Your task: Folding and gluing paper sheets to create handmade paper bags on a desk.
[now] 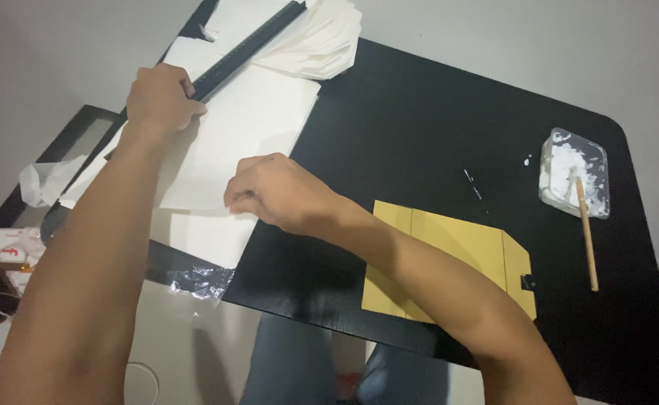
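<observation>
Ruler [243, 49], long and black, lies slanted across the white sheet [247, 135] at the far left of the black counter [419, 112]. My left hand [161, 97] presses down on the ruler's near part, fingers curled over it, grip clamped on the ruler. My right hand [273, 191] sits on the sheet's near edge, just right of the ruler line, fingers pinched together; I cannot tell whether anything is in that grip. A stack of white paper [314, 37] lies beyond the sheet, under the ruler's far end. Right of the sheet, nearer me, a yellow card [449, 240] lies flat, partly under my right forearm. Far right of the sheet: a clear tub of white paste [573, 172] with a wooden stick [586, 232] leaning out of it. Crumpled foil [198, 281] at the counter's near edge, below the sheet.
</observation>
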